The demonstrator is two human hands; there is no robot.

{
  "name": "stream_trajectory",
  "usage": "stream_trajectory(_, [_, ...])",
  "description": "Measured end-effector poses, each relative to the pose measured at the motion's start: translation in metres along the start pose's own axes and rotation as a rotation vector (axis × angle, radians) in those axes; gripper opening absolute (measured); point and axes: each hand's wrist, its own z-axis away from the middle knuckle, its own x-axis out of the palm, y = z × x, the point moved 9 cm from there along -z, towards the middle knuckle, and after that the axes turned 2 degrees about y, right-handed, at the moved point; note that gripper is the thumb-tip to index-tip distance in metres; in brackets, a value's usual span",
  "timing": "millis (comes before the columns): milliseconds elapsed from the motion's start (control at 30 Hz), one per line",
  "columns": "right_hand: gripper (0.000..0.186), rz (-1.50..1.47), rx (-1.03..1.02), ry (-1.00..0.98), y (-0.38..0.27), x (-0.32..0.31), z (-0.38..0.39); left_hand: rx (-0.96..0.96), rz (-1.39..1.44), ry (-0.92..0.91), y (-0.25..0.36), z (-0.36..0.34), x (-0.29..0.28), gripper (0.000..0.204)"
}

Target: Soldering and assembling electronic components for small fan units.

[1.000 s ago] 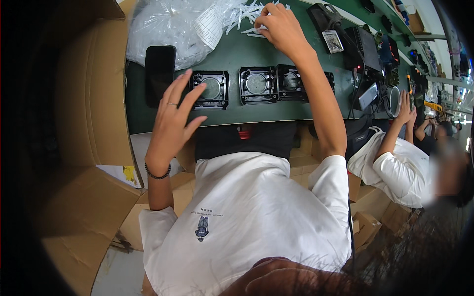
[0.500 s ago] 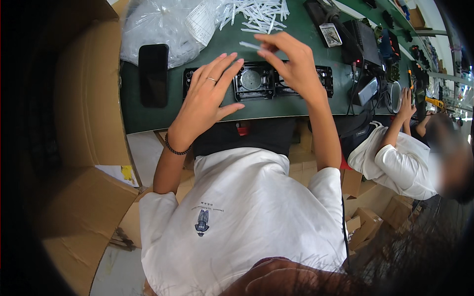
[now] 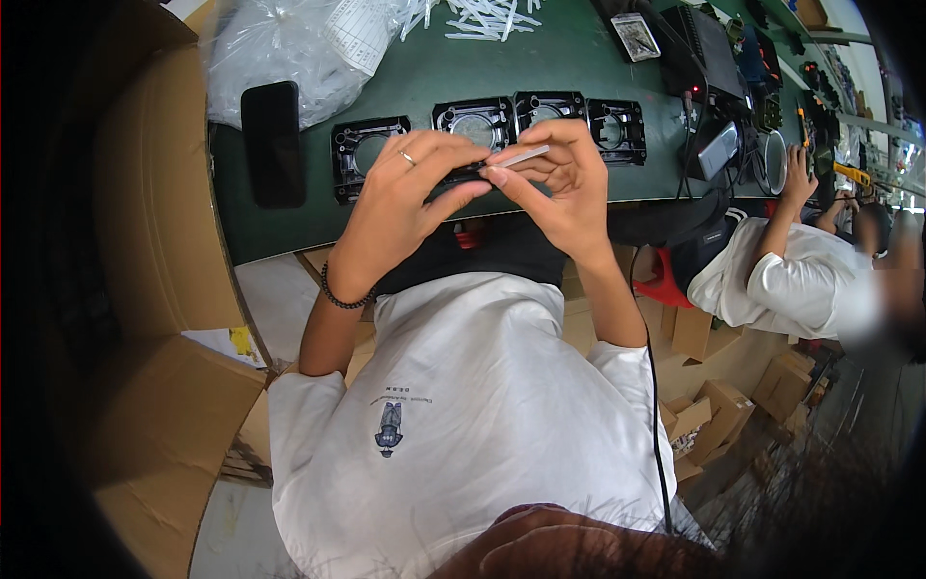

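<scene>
Right hand [image 3: 576, 198] pinches a white strip [image 3: 525, 156] above the near edge of the counter [image 3: 598, 63], fingertips close to the curled left hand [image 3: 394, 198], whose grip I cannot tell, with black frames [image 3: 633, 130] lined up just beyond and, farther leftward, a clear bag [image 3: 275, 72] of indistinct pale contents.

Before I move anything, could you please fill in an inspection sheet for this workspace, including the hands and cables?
Surface: green tabletop, partly covered.
Work pieces: white strip, raised; four black frames in a row, leftmost partly hidden; heap of white strips.
Clutter: phone, clear plastic bag.
Grip: right hand pinches the white strip; left hand curls close by, hold unclear.
Cables: black cord beside the white shirt.
Surroundings: cardboard at left; co-worker at right.
</scene>
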Motion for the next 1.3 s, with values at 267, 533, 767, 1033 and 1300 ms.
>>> stream_trajectory(267, [0.014, 0.620, -0.265, -0.164, -0.010, -0.003, 0.005, 0.019, -0.156, -0.050, 0.005, 0.007, -0.003, 0.014])
stream_trajectory(533, [0.029, 1.108, -0.644, -0.460, -0.021, 0.023, 0.014, 0.030, -0.223, -0.114, -0.003, 0.002, -0.002, 0.050])
stream_trajectory(767, [0.033, 1.249, -0.637, -0.600, 0.012, 0.026, 0.018, -0.034, -0.310, -0.201, -0.033, 0.005, 0.009, 0.088])
stream_trajectory(1033, [0.033, 1.227, -0.650, -0.597, 0.013, 0.027, 0.016, -0.047, -0.291, -0.210, -0.034, 0.003, 0.009, 0.086])
stream_trajectory(1300, [0.032, 1.211, -0.637, -0.594, 0.015, 0.027, 0.014, -0.068, -0.286, -0.216, -0.037, 0.004, 0.010, 0.085])
